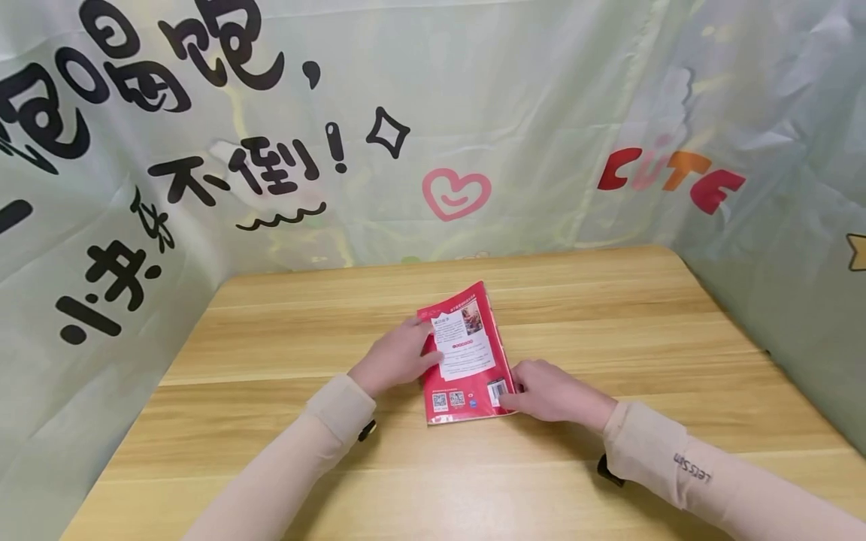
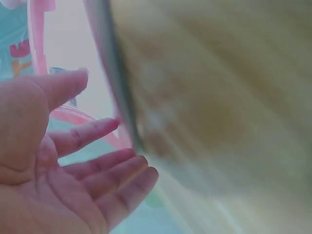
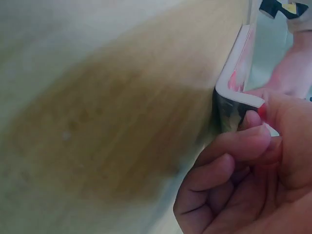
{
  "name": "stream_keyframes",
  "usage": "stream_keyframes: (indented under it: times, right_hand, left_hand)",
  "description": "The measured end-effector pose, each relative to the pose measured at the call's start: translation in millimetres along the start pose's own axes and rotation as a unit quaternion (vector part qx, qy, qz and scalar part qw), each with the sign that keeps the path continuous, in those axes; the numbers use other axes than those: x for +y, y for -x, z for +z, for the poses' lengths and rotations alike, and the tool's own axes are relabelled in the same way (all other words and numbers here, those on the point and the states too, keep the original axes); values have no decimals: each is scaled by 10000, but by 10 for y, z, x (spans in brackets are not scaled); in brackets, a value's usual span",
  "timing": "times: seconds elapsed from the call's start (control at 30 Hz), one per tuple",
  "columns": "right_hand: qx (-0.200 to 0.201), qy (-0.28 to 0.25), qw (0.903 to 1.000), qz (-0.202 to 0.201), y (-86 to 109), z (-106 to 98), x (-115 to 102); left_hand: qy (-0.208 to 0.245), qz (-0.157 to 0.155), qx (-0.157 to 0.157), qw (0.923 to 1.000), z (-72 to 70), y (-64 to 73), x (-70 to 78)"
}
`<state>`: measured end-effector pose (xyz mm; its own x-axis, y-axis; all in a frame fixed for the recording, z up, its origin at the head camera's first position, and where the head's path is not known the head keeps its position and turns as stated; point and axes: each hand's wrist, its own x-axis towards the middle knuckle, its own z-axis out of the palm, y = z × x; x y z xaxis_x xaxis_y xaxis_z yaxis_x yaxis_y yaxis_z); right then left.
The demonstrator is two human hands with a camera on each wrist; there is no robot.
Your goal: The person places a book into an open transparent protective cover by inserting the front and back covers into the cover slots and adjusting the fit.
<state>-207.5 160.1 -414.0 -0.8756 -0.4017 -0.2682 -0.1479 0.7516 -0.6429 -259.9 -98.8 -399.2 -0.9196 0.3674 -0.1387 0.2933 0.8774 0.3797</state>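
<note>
A thin book (image 1: 467,398) with a pinkish-red cover lies at the middle of the table, showing a white text panel, a small picture, QR codes and a barcode. At its lower right corner my right hand (image 1: 551,391) pinches the edge between thumb and fingers. The right wrist view shows that corner of the book (image 3: 234,73) bent up off the tabletop. My left hand (image 1: 399,353) is at the book's left edge, its thumb over the cover. Seen from the left wrist, the left hand's fingers (image 2: 112,175) are loosely extended beside the cover.
The wood-grain table (image 1: 325,323) spreads around the book on all sides. Behind and beside it hangs a pale cloth (image 1: 541,113) printed with black characters, a pink heart (image 1: 456,173) and coloured letters. Dark wrist straps show under both sleeves.
</note>
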Motion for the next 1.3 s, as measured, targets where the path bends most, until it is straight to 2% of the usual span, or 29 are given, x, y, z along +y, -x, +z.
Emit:
stream_keyframes:
  times: [0.17,0.33,0.57,0.87,1.13,1.3]
  right_hand:
    - [4,109,9998,159,20,12,-69]
    - [84,431,9988,216,42,24,-130]
    - [330,1050,9938,172,55,53,-178]
    - [568,1523,9867,1,84,97,-250]
    - [620,1627,9847,15,85,110,-274]
    - [656,1619,9846,-59,97,117,-262]
  left_hand:
    - [55,-96,300,9995,-59,-147,210]
    - [237,-281,457,9983,-107,-321,417]
    - [442,-595,544,9958,-201,-445,611]
    - [304,-856,550,9943,-270,-534,672]
    - [223,-747,553,9954,-271,-573,664]
    - [405,-769,553,9947,-266,-566,651]
